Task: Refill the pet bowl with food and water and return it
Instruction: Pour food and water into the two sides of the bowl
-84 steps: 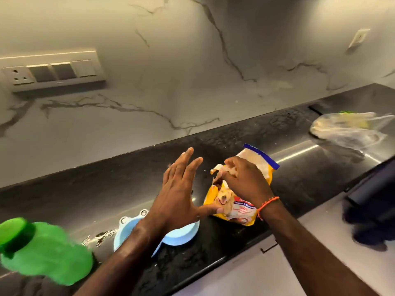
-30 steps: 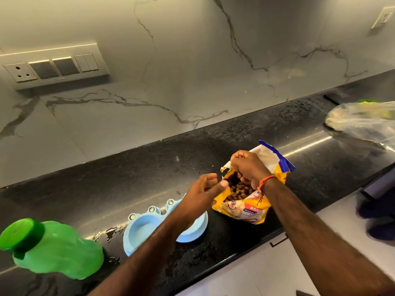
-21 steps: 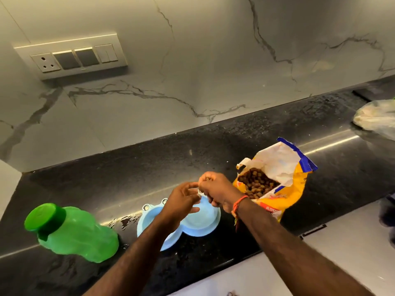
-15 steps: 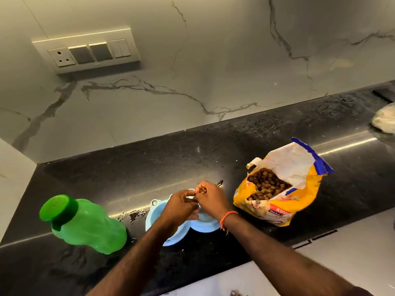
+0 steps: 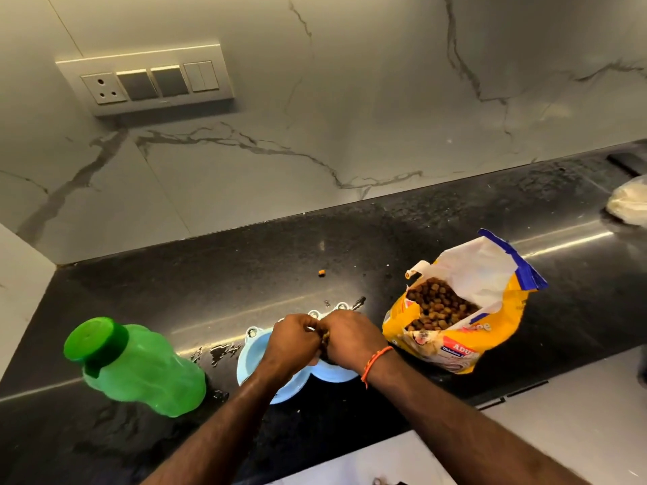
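A light blue double pet bowl (image 5: 250,362) sits on the black counter near its front edge. Both hands are over the bowl's right cup and hide most of it. My right hand (image 5: 350,339) is closed around brown kibble, which shows between the two hands. My left hand (image 5: 292,341) presses against it from the left, fingers curled. An open yellow pet food bag (image 5: 458,316) stands just right of the bowl, with kibble showing in its mouth. A green water bottle (image 5: 136,367) with its green cap on stands left of the bowl.
One loose kibble piece (image 5: 321,273) lies on the counter behind the bowl. Water droplets (image 5: 217,351) are spilled between bottle and bowl. A plastic bag (image 5: 628,204) sits at the far right. A switch panel (image 5: 147,80) is on the marble wall.
My right hand left the food bag with kibble and moved left over the bowl. My left hand closed in against it. A stray kibble now lies on the counter.
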